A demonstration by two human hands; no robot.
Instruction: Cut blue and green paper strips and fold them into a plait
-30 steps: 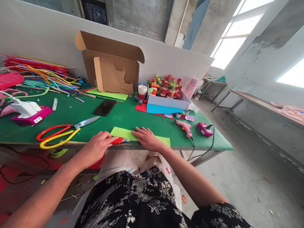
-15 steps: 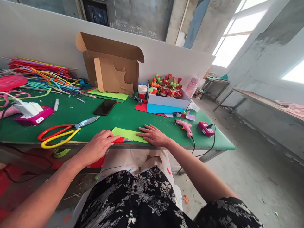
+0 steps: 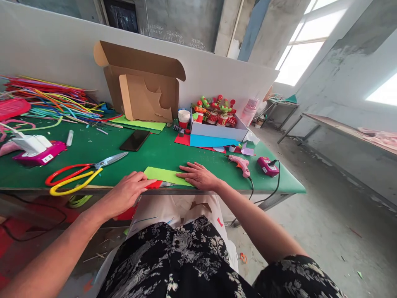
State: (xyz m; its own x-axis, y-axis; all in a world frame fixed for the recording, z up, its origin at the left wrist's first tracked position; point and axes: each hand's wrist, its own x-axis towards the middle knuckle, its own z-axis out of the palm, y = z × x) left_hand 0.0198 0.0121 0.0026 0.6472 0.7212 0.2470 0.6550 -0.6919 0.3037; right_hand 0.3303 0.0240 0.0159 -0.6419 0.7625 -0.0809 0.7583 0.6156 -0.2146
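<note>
A lime green paper sheet (image 3: pixel 163 175) lies at the near edge of the green table (image 3: pixel 161 153). My right hand (image 3: pixel 200 176) lies flat on its right end, fingers stretched out and apart. My left hand (image 3: pixel 125 193) rests palm down at the sheet's near left corner, fingers lightly bent, thumb tip on the paper. Under its fingertips a small red thing with a metal tip (image 3: pixel 159 184) pokes out; I cannot make out what it is.
Large red-and-yellow scissors (image 3: pixel 79 171) lie left of the sheet, with a black phone (image 3: pixel 135 140) behind. A pink glue gun (image 3: pixel 240 164) and its corded plug (image 3: pixel 267 165) sit to the right. At the back stand an open cardboard box (image 3: pixel 142 89), coloured sticks (image 3: pixel 46 97) and a box of craft figures (image 3: pixel 217 126).
My right hand has slid to the right along the sheet. The part of the sheet that showed beyond it is no longer in sight. My left hand has stayed put.
</note>
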